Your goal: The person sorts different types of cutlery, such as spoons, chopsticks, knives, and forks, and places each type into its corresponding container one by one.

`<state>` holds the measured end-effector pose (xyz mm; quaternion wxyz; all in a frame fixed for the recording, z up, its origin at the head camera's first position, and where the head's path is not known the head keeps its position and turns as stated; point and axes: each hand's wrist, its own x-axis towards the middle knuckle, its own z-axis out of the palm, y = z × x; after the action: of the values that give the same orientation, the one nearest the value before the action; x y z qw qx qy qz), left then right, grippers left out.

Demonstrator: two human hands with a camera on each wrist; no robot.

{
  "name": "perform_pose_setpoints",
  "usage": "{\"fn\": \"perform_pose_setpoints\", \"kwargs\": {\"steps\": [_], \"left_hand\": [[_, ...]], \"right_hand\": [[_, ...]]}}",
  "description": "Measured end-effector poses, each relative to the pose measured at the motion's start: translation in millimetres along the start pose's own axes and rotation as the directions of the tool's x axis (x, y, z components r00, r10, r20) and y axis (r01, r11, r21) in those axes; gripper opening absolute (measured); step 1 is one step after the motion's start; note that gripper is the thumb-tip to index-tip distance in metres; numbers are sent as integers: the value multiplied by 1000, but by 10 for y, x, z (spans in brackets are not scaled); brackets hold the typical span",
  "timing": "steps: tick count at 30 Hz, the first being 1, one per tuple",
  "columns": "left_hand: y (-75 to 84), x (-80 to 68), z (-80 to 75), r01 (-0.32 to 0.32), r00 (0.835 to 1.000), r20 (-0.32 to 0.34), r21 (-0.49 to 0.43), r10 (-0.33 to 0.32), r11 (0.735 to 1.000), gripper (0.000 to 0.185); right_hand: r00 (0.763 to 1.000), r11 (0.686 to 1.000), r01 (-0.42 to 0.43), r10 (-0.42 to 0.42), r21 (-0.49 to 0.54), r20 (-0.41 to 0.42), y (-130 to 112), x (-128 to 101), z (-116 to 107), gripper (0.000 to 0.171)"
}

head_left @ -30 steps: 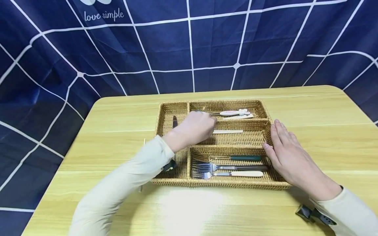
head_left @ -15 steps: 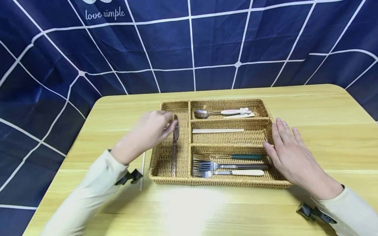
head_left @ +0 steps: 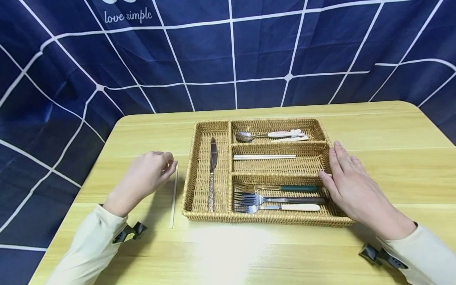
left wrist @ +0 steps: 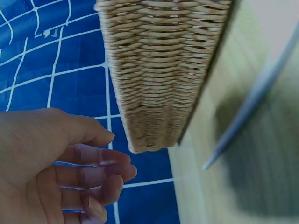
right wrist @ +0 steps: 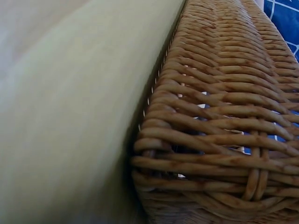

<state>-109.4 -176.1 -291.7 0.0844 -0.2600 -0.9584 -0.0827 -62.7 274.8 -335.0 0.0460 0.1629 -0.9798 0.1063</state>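
My left hand [head_left: 144, 176] hovers left of the wicker cutlery tray [head_left: 189, 178], over the top end of a single white chopstick [head_left: 173, 204] lying on the table. In the left wrist view the fingers [left wrist: 93, 177] are loosely bent with nothing between them, apart from the chopstick [left wrist: 252, 100]. My right hand [head_left: 354, 190] rests against the tray's right side, fingers straight. Two white chopsticks [head_left: 264, 157] lie side by side in the middle compartment. The right wrist view shows only the tray's woven wall [right wrist: 219, 126] and table; the hand is hidden there.
A table knife [head_left: 212, 174] lies in the left compartment. Spoons [head_left: 244, 136] with pale handles are in the back one. Three forks [head_left: 301, 200] fill the front one. Wooden tabletop [head_left: 231, 253] surrounds the tray, and a blue checked curtain [head_left: 199, 51] hangs behind.
The left hand has moved left from above the middle compartment, across the left compartment, out to the chopstick beside the tray. The right hand has stayed against the tray.
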Motion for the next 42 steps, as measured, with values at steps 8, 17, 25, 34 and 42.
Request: {"fn": "perform_pose_setpoints", "kwargs": {"steps": [8,17,25,34,42], "left_hand": [[-48,-105,169,37,998,41,2,-37,999,21],[-52,-219,317,49,995,88,-33,-46,998,16],[-10,-335,445,121,984,135,-47,-114,992,23],[90,-446,499,239,953,200,-32,-228,971,24],[277,-481,504,318,906,277,54,-320,947,21]], "right_hand": [[1000,1000,-18,18,4,8,-2,8,3,66],[1000,999,-7,7,-32,-9,5,11,8,66],[1000,999,10,-11,-45,-23,10,7,8,65],[1000,999,3,-3,-34,-13,7,9,0,65],[1000,1000,3,-4,-24,-16,0,0,5,65]]}}
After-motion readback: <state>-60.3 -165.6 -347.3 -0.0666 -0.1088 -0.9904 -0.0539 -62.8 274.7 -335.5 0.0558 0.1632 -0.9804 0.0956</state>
